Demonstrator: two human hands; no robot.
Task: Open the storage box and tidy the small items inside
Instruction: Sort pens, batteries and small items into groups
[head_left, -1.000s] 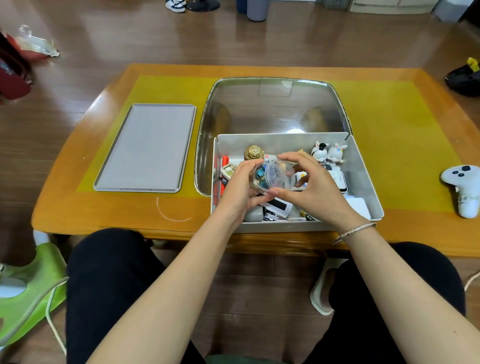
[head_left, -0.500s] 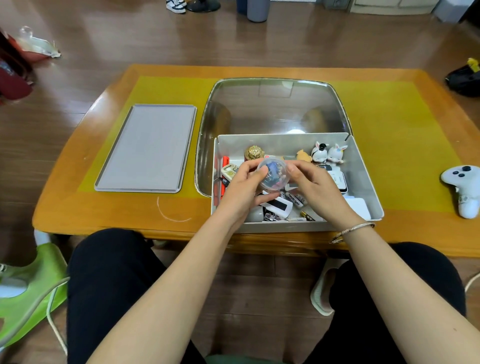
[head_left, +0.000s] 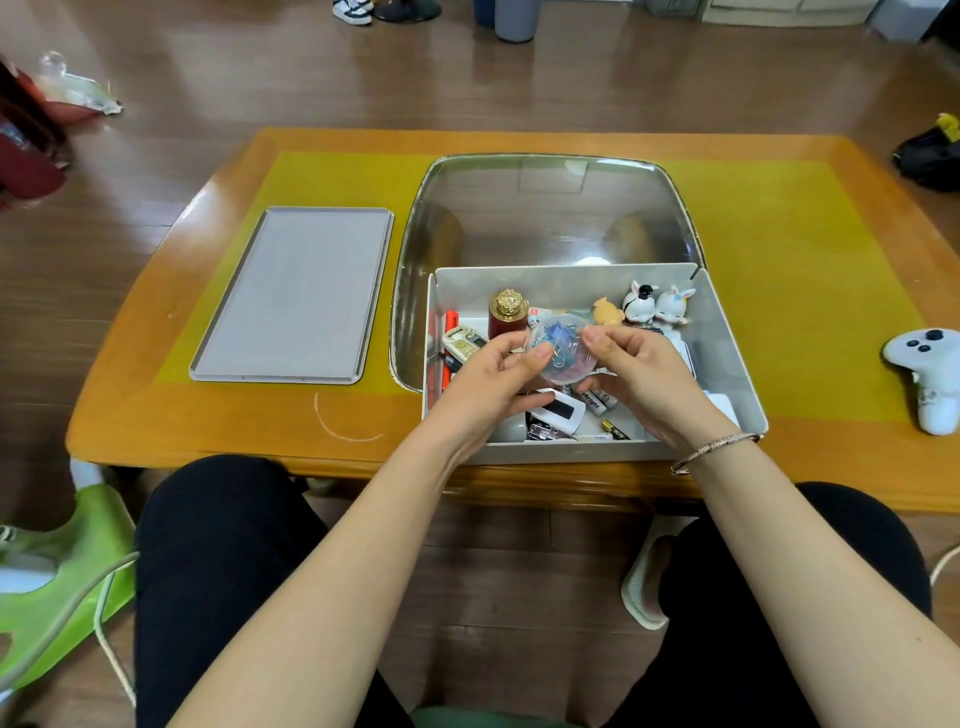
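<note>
from my feed, left to right: grey tray (head_left: 291, 296) flat on table (head_left: 156, 415); my left hand (head_left: 493, 384) and right hand (head_left: 634, 374) pinching clear round container (head_left: 560, 351) of coloured clips, above open white storage box (head_left: 727, 353); white controller (head_left: 930, 376) far right.

Inside the storage box (head_left: 727, 358), little room is open: a red bottle (head_left: 508, 319) stands at its far left, figurines (head_left: 653, 306) crowd its far right, and loose items cover its floor. Left of the box, the flat grey tray (head_left: 293, 296) lies bare. Right of the box, the counter (head_left: 810, 291) is open as far as the white controller (head_left: 930, 379).
</note>
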